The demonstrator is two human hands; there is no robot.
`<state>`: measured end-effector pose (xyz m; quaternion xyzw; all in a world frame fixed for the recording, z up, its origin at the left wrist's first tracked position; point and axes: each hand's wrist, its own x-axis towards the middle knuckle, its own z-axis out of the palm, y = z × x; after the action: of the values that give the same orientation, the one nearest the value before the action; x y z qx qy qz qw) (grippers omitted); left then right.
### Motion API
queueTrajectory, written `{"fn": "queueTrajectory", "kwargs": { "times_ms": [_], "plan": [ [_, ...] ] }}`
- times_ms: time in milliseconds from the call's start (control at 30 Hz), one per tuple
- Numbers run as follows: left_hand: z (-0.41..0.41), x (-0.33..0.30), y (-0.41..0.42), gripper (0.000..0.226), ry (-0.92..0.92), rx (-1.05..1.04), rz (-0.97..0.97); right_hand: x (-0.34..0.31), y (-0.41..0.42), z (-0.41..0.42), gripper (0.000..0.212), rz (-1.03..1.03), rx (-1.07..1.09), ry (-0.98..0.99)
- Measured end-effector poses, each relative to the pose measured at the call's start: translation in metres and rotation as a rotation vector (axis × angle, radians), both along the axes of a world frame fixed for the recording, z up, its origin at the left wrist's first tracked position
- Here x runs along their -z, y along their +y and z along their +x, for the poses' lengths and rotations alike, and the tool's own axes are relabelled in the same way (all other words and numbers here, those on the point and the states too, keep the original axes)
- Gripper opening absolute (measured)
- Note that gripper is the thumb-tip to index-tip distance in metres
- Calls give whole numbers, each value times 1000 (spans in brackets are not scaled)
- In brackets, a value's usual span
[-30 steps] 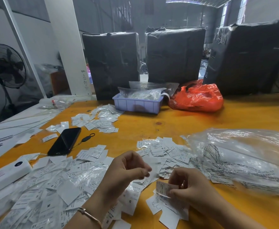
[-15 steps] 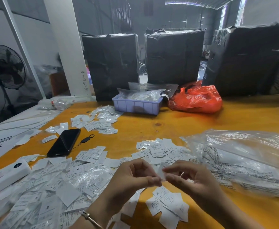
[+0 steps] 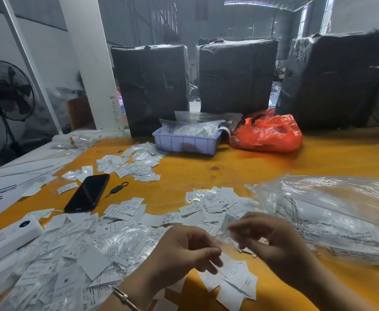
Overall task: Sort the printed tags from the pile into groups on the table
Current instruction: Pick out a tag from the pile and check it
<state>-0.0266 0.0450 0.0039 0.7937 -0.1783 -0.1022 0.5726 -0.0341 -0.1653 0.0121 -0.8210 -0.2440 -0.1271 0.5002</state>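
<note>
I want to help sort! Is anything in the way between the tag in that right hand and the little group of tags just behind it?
Nothing visible: the right hand hangs beside the middle group of white printed tags.

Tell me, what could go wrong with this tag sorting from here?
1. The near group lies at the table's edge, just under the hands; a sleeve or wrist could sweep tags off.
2. The middle group touches the clear bag and nearly meets the big pile, so sorted tags may mix again.
3. The right hand is blurred with speed; its tag could be misread or dropped.
</note>
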Motion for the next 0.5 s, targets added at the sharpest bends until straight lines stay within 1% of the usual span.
{"fn": "queueTrajectory", "kwargs": {
  "times_ms": [67,100,133,200,333,500],
  "plan": [
    [0,-1,1,9,-17,-19,-34,-5,-5,0,41,223,51,-10],
    [0,-1,1,9,-21,-27,-55,-7,-8,0,49,303,54,-9],
    [0,-2,1,9,-22,-33,-77,-9,-9,-1,53,341,51,-17],
    [-1,-3,1,14,-27,-35,-104,-11,-10,-3,46,339,26,-51],
    [-2,-3,1,18,-36,-22,-114,-15,-8,-9,19,382,-41,-97],
    [-1,-2,2,16,-43,-13,-99,-15,-3,-11,10,339,-9,-141]
  ]
}}
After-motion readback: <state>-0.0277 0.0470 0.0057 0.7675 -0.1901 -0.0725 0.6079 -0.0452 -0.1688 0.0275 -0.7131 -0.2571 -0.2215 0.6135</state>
